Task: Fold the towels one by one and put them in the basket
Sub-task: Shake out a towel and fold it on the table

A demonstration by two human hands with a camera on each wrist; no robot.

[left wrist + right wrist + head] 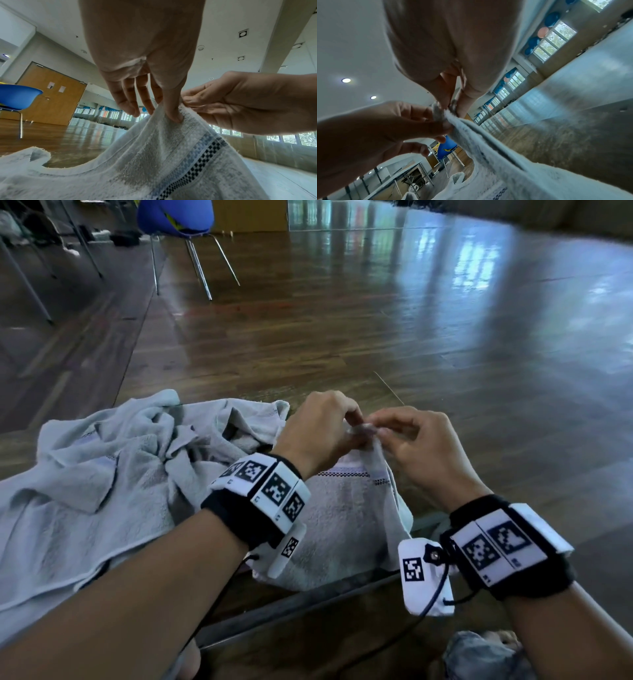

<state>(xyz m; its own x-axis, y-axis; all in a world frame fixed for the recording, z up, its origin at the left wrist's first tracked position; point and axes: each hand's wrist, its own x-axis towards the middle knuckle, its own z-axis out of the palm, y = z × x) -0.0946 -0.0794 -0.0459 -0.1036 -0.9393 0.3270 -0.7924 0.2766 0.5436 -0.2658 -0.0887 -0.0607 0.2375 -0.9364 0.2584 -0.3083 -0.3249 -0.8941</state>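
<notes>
While the towel [346,518] is raised at one point above the glass tabletop [301,607], it is pinched by both hands at the same spot: the left hand [318,429] has its thumb and forefinger closed on the cloth with the other fingers hanging loose, and the right hand [421,446] is curled beside it, nipping the hem between thumb and fingertips. From that peak the towel hangs down, its checked border band [193,169] running across it, and its lower part rests on the tabletop near the front edge. A heap of further towels [102,484] lies crumpled to the left, touching or just beside the held one. No basket can be seen in any view.

The step in hand is judged to be the finding of a corner and the spreading of one edge. It would be done well if one hand were kept on the corner while the other were slid along the hem to the next corner, so that the edge is drawn taut and straight. The cloth should be lifted clear of the heap before it is spread, lest a neighbouring towel be dragged along. The border band may be used as a guide for squaring the fold
</notes>
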